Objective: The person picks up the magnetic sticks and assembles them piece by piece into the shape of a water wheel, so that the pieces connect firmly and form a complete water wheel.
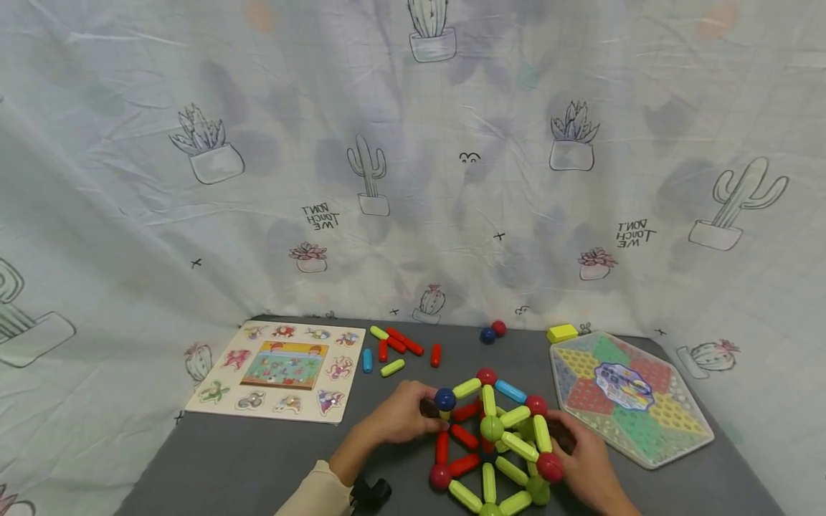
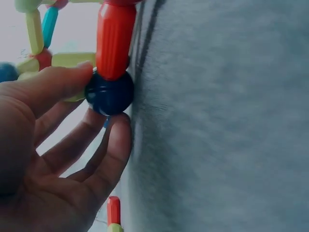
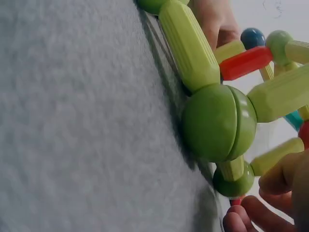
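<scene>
A frame of magnetic rods and balls (image 1: pixel 492 428) stands on the dark table between both hands, its rods mostly light green and red. My left hand (image 1: pixel 403 416) is at its left side, below the upper blue ball (image 1: pixel 445 399). In the left wrist view, thumb and fingers pinch a lower dark blue ball (image 2: pixel 110 93) with a red rod (image 2: pixel 116 41) rising from it. On the right, my right hand (image 1: pixel 584 459) holds the frame beside a red ball (image 1: pixel 550 467). Its curled fingers (image 3: pixel 268 215) are close around a green ball (image 3: pixel 234 181) in the right wrist view; their exact contact is partly hidden.
Loose red rods (image 1: pixel 405 341), green and blue ones lie behind the frame. Two loose balls (image 1: pixel 488 335) and a yellow block (image 1: pixel 562 333) are at the back. A puzzle board (image 1: pixel 219 394) lies left, a hexagonal game board (image 1: pixel 671 441) right. A black object (image 1: pixel 371 493) is by the left forearm.
</scene>
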A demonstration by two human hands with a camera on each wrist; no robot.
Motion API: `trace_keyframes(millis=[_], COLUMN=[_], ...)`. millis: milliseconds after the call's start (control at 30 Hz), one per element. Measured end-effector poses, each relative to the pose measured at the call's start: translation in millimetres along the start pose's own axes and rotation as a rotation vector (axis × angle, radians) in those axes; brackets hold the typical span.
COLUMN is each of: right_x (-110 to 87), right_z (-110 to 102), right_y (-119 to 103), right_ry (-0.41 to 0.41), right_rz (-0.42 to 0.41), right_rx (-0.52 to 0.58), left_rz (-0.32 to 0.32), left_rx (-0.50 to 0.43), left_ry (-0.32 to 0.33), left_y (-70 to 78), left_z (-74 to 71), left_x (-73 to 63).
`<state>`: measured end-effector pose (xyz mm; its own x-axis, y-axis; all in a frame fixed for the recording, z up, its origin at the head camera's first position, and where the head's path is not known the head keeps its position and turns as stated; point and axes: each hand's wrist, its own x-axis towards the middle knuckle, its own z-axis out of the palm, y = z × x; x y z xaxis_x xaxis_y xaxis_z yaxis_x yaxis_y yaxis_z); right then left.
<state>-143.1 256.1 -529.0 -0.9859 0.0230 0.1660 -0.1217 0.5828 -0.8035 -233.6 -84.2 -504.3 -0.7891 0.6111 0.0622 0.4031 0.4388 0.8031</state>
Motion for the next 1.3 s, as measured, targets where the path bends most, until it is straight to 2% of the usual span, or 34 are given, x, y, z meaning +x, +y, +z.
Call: trace_keyframes(millis=[67, 133, 233, 333, 400, 433, 500, 567, 667, 867, 1000, 1100, 1200, 1300], right_x=[1.3, 1.2, -0.2, -3.5, -6.4, -7.8, -9.4, -10.8, -12.8, -16.4, -17.0, -17.2, -16.7, -15.1], right_z=[-0.4, -2.5, -10.6, -22.1, -27.5, -28.7, -27.1, -22.9, -15.7, -9.0, -9.2, -10.3, -12.9, -17.1], right_y=[0.5, 3.4, 8.9, 13.7, 15.4, 15.8, 15.7, 15.0, 14.8, 18.1, 18.3, 19.7, 23.1, 27.0], right_ry=[-0.019, -0.066, -0.212, -0.391, -0.464, -0.474, -0.441, -0.359, -0.251, -0.192, -0.181, -0.2, -0.273, -0.373], right_rz=[0.02, -0.029, -0.109, -0.152, -0.179, -0.209, -0.286, -0.361, -0.444, -0.467, -0.455, -0.444, -0.405, -0.364], right_rx=[0.059, 0.088, 0.175, 0.24, 0.232, 0.199, 0.113, 0.03, -0.021, -0.024, -0.04, -0.018, 0.103, 0.27], left_rz=[-0.023, -0.039, -0.045, 0.009, 0.048, 0.067, 0.085, 0.081, 0.06, 0.02, 0.027, 0.038, 0.04, 0.039], left_rx=[0.014, 0.04, 0.079, 0.12, 0.134, 0.143, 0.149, 0.156, 0.163, 0.152, 0.149, 0.13, 0.029, -0.17], left_ry=[0.028, 0.058, 0.094, 0.113, 0.121, 0.123, 0.129, 0.137, 0.148, 0.159, 0.161, 0.136, 0.082, 0.032], left_y=[-0.8, -0.9, -0.1, 2.5, 4.9, 6.0, 8.4, 10.0, 11.6, 13.0, 12.6, 8.0, -1.0, -11.1], left_z=[0.0, 0.3, 1.9, 4.7, 7.1, 8.3, 10.0, 11.4, 12.2, 12.8, 13.0, 10.3, 2.6, -11.1], left_x=[-3.1, -5.4, -7.8, -9.2, -9.7, -9.9, -10.2, -10.2, -10.3, -10.4, -9.5, -8.8, -9.7, -13.4])
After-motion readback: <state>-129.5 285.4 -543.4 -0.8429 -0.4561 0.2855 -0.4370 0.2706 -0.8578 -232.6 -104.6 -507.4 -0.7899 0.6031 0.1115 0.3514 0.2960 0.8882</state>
